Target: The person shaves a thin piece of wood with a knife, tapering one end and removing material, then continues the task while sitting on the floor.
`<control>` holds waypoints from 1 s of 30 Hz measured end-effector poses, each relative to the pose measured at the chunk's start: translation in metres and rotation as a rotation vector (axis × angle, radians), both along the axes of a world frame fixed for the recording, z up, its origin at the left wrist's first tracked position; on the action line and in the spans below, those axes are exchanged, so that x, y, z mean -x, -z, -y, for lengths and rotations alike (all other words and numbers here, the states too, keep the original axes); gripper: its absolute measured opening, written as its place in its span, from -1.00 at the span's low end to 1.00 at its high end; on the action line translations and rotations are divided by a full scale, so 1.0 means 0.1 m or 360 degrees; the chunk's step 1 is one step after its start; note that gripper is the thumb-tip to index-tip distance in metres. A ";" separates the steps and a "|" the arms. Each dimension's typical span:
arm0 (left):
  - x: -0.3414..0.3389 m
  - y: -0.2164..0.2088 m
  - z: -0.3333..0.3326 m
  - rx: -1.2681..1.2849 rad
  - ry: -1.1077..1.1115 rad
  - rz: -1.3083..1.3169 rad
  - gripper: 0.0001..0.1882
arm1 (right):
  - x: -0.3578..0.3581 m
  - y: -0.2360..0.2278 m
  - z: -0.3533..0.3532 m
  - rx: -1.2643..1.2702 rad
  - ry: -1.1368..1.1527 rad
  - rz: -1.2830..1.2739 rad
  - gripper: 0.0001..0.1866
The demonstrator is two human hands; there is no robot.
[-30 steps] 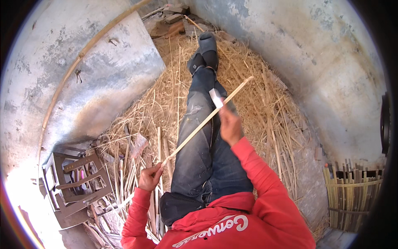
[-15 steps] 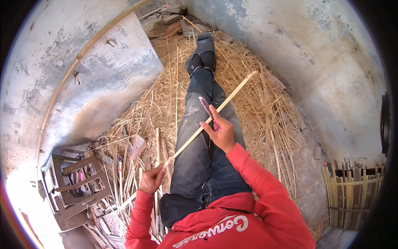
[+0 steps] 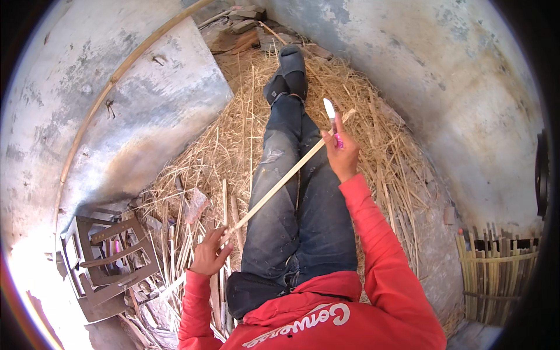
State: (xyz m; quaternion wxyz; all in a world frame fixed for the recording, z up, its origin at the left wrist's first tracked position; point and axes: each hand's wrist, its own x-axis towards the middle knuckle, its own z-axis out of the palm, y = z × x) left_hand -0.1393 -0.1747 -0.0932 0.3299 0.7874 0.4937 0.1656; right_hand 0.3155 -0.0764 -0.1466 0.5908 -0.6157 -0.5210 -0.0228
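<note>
A long pale bamboo strip (image 3: 284,179) slants over my outstretched legs, its near end at the left and its far end at the right. At that near end my left hand (image 3: 209,253) has its fingers closed on the strip. Toward the far end, my right hand (image 3: 343,154) grips a knife (image 3: 329,108), whose pale blade points up and away and whose handle shows pink. The right thumb lies against the strip, close to the knife. My palm hides most of the handle.
Straw-like shavings (image 3: 233,140) and loose strips spread around my legs. A dark wooden frame (image 3: 116,256) stands at the left, a woven slatted basket (image 3: 496,274) at the right. Worn walls rise on both sides. A bent pole (image 3: 111,81) leans at the left; bricks (image 3: 245,26) lie beyond my feet.
My right hand has slid up and right along the strip with the knife, close to its far end. The knife has turned more upright. My left hand has shifted slightly left and its fingers have loosened somewhat.
</note>
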 end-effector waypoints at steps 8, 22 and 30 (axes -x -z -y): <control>-0.76 -0.04 -0.11 -0.0097 -0.0053 0.0182 -0.64 | 0.61 -0.38 0.46 0.0197 -0.0379 -0.0106 -0.54; -0.81 -0.01 -0.04 0.0540 -0.0259 0.0387 -0.73 | 1.15 -0.16 0.81 0.1165 -0.0445 0.0197 -0.39; -0.74 -0.10 0.08 0.0647 -0.0290 0.0369 -0.73 | 1.01 0.13 0.64 0.1089 -0.0427 0.0202 -0.38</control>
